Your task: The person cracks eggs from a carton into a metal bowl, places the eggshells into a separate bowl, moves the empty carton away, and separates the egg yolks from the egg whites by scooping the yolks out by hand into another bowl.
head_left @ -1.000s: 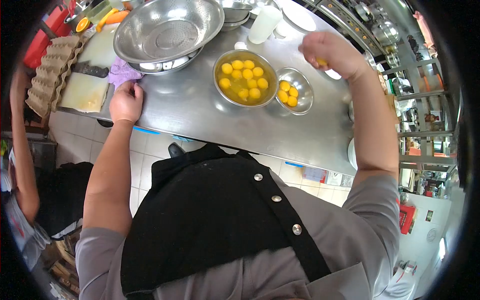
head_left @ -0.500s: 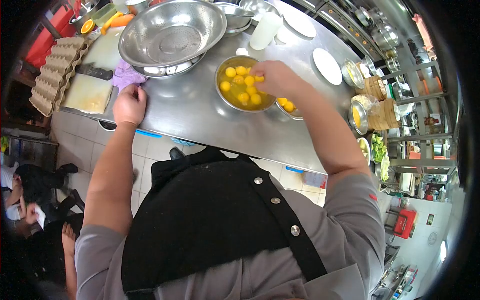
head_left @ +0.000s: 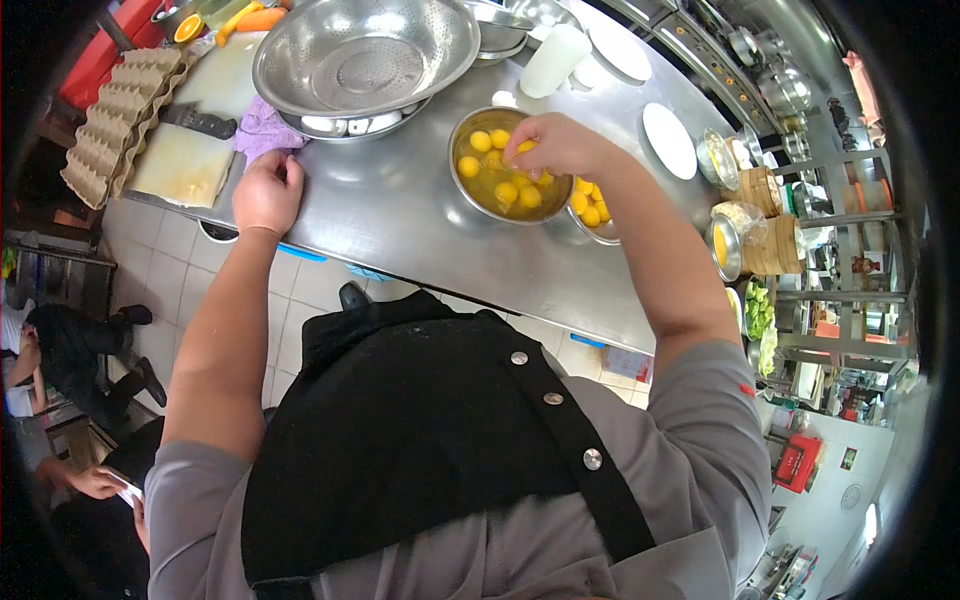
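My right hand [head_left: 563,146] is over a metal bowl [head_left: 455,184] of raw eggs, fingertips pinched together just above or in the liquid. Whether anything is between them is hidden. Several whole egg yolks [head_left: 508,192] float in clear egg white. A second metal bowl [head_left: 607,238] with more yolks [head_left: 590,207] stands partly under my right forearm. My left hand [head_left: 268,194] rests as a fist on the near table edge, touching or just beside a crumpled purple cloth [head_left: 262,130]; I see nothing in it.
A large metal colander [head_left: 368,65] sits over another bowl behind the eggs. Stacked egg trays [head_left: 118,130] and cutting boards [head_left: 180,168] are at left. A translucent white container [head_left: 555,62] and a white plate [head_left: 669,141] stand farther back. Another person's hand [head_left: 97,483] holds a phone at lower left.
The view has shifted, so the table things appear farther right. My right hand stays pinched over the bowl and my left fist stays put. The other person's phone hand has moved.
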`<control>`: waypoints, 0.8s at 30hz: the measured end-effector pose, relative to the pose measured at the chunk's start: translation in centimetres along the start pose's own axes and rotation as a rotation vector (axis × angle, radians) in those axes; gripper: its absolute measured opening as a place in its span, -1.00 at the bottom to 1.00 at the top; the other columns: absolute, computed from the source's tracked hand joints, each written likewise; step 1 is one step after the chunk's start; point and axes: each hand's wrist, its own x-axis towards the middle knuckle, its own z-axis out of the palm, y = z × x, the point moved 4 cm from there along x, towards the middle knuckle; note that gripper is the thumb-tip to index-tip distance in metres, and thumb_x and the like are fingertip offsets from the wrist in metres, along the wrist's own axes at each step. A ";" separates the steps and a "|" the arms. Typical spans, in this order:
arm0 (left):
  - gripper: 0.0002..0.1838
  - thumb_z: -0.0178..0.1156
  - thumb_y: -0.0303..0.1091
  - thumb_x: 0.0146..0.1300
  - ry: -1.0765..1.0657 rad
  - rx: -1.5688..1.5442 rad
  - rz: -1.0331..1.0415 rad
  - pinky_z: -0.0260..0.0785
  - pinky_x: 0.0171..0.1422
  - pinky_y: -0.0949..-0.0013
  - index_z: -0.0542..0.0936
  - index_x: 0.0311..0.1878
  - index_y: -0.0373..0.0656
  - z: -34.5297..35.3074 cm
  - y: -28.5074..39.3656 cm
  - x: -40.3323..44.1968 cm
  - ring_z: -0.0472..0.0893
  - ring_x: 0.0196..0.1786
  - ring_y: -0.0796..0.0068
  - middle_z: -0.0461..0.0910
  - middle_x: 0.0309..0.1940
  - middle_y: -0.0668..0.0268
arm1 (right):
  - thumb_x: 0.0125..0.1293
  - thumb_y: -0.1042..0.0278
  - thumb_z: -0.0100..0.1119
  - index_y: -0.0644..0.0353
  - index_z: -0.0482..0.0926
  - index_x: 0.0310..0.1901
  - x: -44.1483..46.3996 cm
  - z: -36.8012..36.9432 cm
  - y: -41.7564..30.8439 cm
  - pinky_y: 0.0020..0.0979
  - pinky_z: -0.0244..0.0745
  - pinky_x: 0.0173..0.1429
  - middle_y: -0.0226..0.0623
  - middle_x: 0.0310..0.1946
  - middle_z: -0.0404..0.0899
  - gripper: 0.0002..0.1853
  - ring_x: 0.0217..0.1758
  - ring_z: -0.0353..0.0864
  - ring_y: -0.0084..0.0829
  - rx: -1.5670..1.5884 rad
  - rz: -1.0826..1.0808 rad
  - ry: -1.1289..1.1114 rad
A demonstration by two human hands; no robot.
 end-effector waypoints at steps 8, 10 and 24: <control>-0.72 0.18 -0.11 0.39 0.027 -0.034 0.015 0.53 -0.04 0.00 0.67 -0.23 -0.12 0.0 0.2 -0.1 0.69 -0.14 -0.03 0.71 -0.25 0.08 | 0.36 0.37 0.36 0.22 0.62 -0.05 -4.2 -2.2 -1.5 -0.57 0.25 -0.45 -0.43 -0.35 0.57 -0.80 -0.42 0.52 -0.60 0.596 -0.111 0.002; -0.72 0.18 -0.10 0.39 0.033 -0.028 0.009 0.53 -0.04 0.00 0.67 -0.23 -0.12 0.0 0.2 -0.1 0.69 -0.14 -0.03 0.71 -0.24 0.08 | 0.39 0.34 0.34 0.21 0.61 -0.10 -5.0 -2.4 -2.1 -0.57 0.22 -0.48 -0.44 -0.37 0.55 -0.82 -0.45 0.49 -0.60 0.638 -0.113 0.006; -0.68 0.17 -0.07 0.40 -0.007 -0.042 -0.013 0.54 -0.06 0.01 0.69 -0.23 -0.14 0.3 -0.3 0.1 0.69 -0.17 -0.06 0.72 -0.25 0.05 | 0.43 0.28 0.24 0.19 0.52 -0.38 -6.2 -2.8 -7.0 -0.54 0.05 -0.57 -0.48 -0.55 0.43 -0.76 -0.60 0.28 -0.68 0.372 -0.130 0.078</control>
